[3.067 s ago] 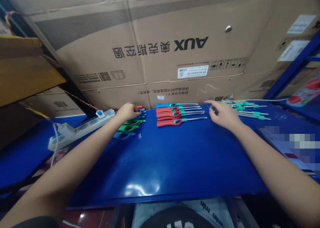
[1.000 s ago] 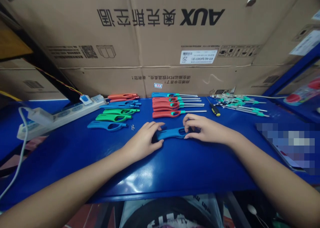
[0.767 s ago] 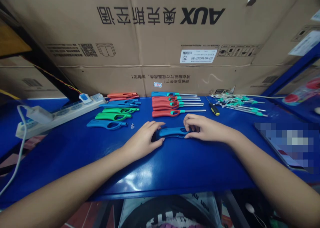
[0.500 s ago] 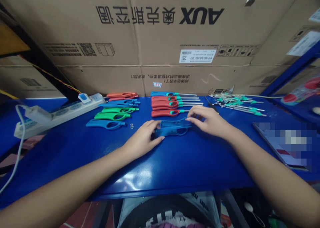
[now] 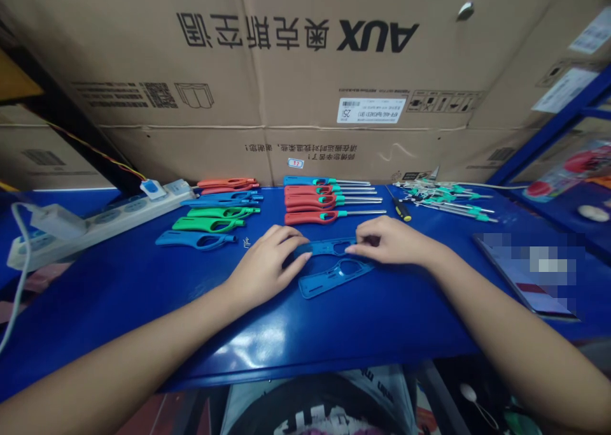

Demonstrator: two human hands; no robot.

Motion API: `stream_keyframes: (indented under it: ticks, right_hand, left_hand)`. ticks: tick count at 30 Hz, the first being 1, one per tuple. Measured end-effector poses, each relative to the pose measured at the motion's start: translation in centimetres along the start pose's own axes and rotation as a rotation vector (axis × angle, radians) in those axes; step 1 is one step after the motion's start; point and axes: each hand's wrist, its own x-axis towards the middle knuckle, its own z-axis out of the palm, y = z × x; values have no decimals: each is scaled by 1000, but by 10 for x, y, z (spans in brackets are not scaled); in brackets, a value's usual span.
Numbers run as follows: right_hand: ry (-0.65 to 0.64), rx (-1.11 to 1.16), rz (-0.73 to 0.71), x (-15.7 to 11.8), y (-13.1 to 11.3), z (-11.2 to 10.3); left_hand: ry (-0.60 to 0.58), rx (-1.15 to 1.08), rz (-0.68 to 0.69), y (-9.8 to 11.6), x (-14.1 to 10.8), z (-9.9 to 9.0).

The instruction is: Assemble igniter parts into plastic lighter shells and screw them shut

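Observation:
A blue lighter shell half (image 5: 326, 248) lies between my hands, its trigger loop toward the right. My left hand (image 5: 270, 260) is closed on its left end, thumb along the near edge. With thumb and fingers, my right hand (image 5: 389, 242) pinches its right end. Just nearer to me, a second blue shell half (image 5: 329, 280) rests on the blue table, inner face up and slightly slanted. Beyond my hands lie red lighters (image 5: 312, 217) with metal tubes, and a blue lighter (image 5: 305, 181) behind them.
Orange, blue and green lighter shells (image 5: 210, 225) lie at the left, beside a white power strip (image 5: 114, 215). Several tube assemblies with teal parts (image 5: 443, 196) and a screwdriver (image 5: 401, 209) are at the back right. A tablet-like device (image 5: 529, 276) lies right. Cardboard (image 5: 286, 65) stands behind.
The blue lighter shell has come apart into two halves. One half now lies on the table nearer to me, while my hands keep the other. The view has shifted slightly.

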Motion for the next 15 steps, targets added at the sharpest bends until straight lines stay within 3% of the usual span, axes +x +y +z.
stream_keyframes:
  ticks: [2,5,8,11,15]
  right_hand:
    - [130,-79,99,-2,11,-8]
    - [349,-317,428,-8,36,-23]
    - [459,-488,744,-22,68,-39]
    - [355,-455,1102,-39,99,-51]
    - [307,-414,1242,-57,127,-55]
  left_hand:
    - [-37,3,51,7,-2,-2]
    - [-118,37,114,15,-5,-3]
    - [-180,79,126,19,-7,-3]
    - [-208,120,129,19,-8,-2]
    - [-197,154,120,16,-8,-2]
